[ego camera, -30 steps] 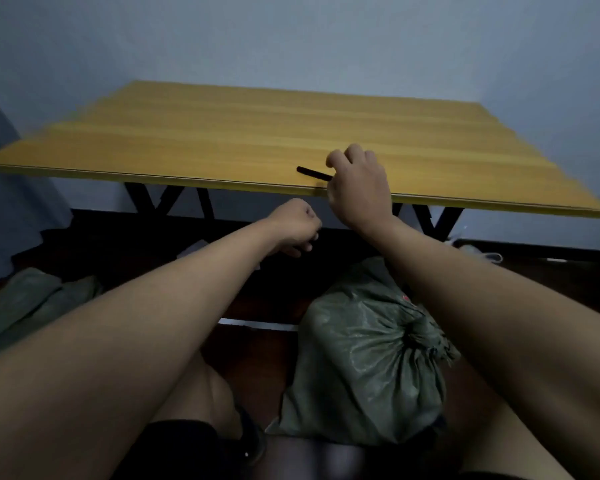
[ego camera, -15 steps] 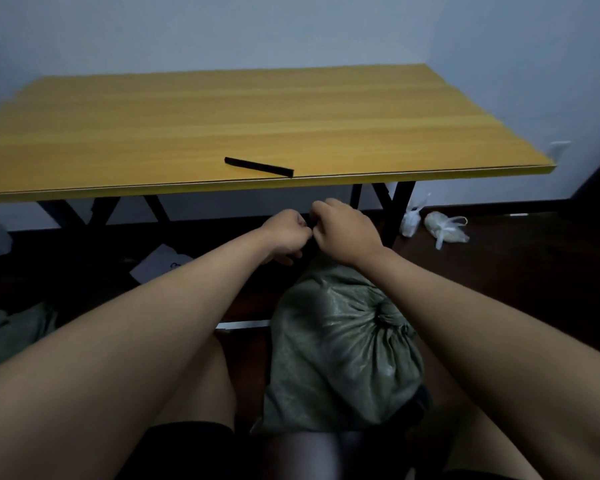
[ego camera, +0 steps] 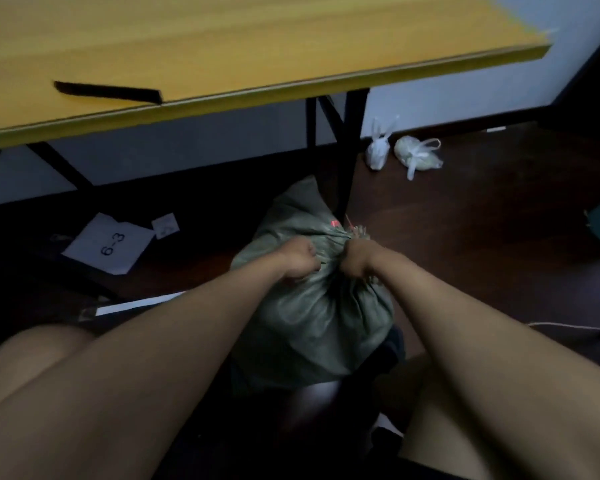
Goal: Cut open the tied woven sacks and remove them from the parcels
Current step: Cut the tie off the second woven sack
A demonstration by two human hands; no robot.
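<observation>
Gripping green sack (ego camera: pixel 323 323) neck: left hand (ego camera: pixel 297 259), right hand (ego camera: pixel 357 259) fingers clamped | table leg (ego camera: pixel 349 161) just behind | black tool (ego camera: pixel 108 92) on table (ego camera: pixel 291 39)

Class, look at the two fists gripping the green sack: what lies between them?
In the head view, only a short gathered stretch of the green woven sack lies between the left hand and right hand; nothing else.

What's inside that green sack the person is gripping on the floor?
Nothing inside shows. The green woven sack is bunched shut at its neck, with the left hand and right hand clenched on it; the fabric covers whatever it holds.
</observation>
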